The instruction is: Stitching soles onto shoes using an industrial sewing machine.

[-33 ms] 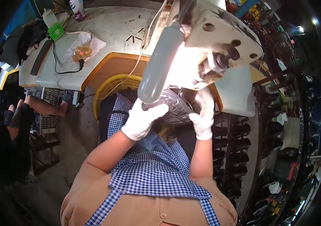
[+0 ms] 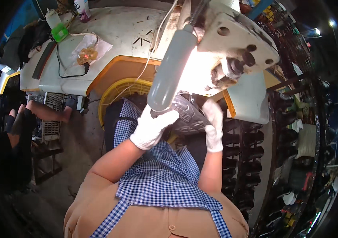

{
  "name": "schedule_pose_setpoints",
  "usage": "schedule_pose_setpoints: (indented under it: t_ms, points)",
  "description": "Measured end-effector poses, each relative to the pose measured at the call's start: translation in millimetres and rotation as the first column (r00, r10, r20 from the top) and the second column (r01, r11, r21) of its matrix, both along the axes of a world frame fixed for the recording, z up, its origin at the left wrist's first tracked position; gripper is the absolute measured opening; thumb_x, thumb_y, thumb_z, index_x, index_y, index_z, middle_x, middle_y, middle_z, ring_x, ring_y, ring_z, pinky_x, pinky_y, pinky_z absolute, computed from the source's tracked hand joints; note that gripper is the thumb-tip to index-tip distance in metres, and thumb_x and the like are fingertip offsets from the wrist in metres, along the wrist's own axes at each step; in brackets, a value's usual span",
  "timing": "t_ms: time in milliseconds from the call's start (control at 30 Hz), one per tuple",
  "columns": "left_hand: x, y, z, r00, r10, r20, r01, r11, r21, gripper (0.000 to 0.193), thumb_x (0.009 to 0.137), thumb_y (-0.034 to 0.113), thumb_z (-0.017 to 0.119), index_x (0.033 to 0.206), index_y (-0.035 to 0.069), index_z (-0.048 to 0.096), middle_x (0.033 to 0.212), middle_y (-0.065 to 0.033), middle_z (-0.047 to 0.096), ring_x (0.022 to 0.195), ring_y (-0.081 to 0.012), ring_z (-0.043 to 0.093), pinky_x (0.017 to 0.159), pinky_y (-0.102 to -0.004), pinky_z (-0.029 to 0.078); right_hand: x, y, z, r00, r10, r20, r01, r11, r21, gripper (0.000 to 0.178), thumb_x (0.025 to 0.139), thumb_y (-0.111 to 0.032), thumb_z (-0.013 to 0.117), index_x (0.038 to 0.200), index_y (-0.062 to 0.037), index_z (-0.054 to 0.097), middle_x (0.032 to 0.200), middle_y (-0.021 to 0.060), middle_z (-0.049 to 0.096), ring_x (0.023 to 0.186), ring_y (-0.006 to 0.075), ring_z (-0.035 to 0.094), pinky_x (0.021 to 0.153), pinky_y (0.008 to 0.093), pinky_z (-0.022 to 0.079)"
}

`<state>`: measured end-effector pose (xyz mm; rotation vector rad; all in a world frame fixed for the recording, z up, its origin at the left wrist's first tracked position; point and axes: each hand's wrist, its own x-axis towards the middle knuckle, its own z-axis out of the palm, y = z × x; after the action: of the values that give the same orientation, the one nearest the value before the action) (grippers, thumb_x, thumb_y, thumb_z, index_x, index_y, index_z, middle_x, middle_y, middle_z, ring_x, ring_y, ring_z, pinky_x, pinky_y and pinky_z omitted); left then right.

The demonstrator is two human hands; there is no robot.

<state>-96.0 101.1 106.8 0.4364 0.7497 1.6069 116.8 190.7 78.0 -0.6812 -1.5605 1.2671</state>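
A black shoe (image 2: pixel 190 115) with a ridged, patterned surface is held under the head of a white machine (image 2: pixel 212 51). My left hand (image 2: pixel 153 129), in a white knit glove, closes on its left side, with the thumb lying across the top. On the other side my gloved right hand (image 2: pixel 213 125) has its fingers curled by the shoe's right edge, the thumb against it. A grey tubular lamp (image 2: pixel 169 71) hides part of the shoe and my left fingertips. The shoe's far end is lost under the machine head.
A yellow basket (image 2: pixel 107 93) with dark contents sits below the worktable (image 2: pixel 125 29). On the table lie a green-bottomed bottle (image 2: pixel 59 32), a power cord (image 2: pixel 60 67) and a plastic bag (image 2: pixel 97 45). Racks of black shoes (image 2: pixel 252 154) stand at right. Another person's arm (image 2: pixel 44 111) shows at left.
My right hand has shifted slightly right and down along the shoe's edge. The left hand keeps its hold, and the shoe has turned a little.
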Motion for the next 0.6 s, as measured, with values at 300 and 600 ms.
schedule_pose_setpoints:
  t_ms: [300, 600]
  points:
    - [22, -7, -7, 0.873, 0.009, 0.487, -0.013, 1.000, 0.005, 0.048, 0.100, 0.022, 0.064, 0.140, 0.004, 0.047, 0.133, -0.0149, 0.058, 0.125, -0.0290, 0.056, 0.109, -0.0459, 0.047, 63, -39, 33, 0.921, -0.367, -0.134, 0.317, 0.902, -0.294, 0.059, 0.076, -0.028, 0.081, 0.120, 0.0029, 0.057, 0.110, 0.0094, 0.067, 0.097, 0.0211, 0.066, 0.090, 0.0354, 0.054]
    - [18, -5, -39, 0.959, -0.256, 0.117, 0.249, 0.966, 0.076, 0.054, 0.095, 0.032, 0.069, 0.139, 0.007, 0.050, 0.137, -0.0112, 0.059, 0.124, -0.0269, 0.057, 0.108, -0.0451, 0.044, 112, -90, 71, 0.720, -0.584, -0.375, 0.341, 0.769, -0.541, 0.038, 0.082, -0.006, 0.064, 0.119, 0.0059, 0.062, 0.107, 0.0116, 0.071, 0.094, 0.0222, 0.068, 0.088, 0.0346, 0.054]
